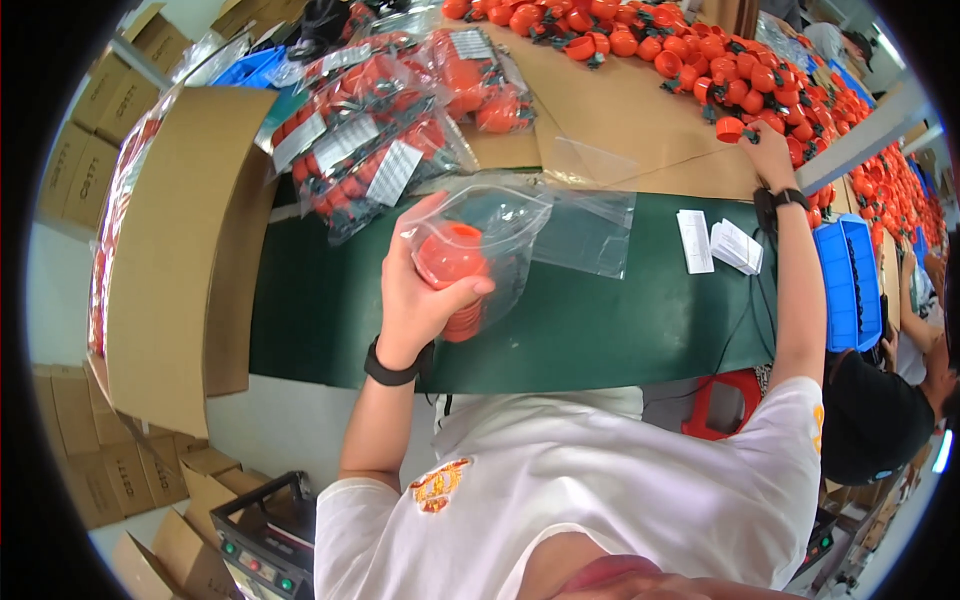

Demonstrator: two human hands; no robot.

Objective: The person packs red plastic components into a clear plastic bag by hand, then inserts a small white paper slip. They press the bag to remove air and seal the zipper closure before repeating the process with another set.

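Over the near edge of the bench, left of its middle, the left grip is closed around a clear bag. A stack of red cups sits inside the bag, against the palm and under the thumb; the bag's mouth spreads beyond the fingers. To the right of that grip, flat clear bags lie on the bench, then white cards nearer its right edge. A tall cardboard box stands at the left edge. Farther out, filled bags lie heaped toward the far left corner. Toward the far right corner, the right grip pinches a single red cup by its dark green part, right beside the loose pile.
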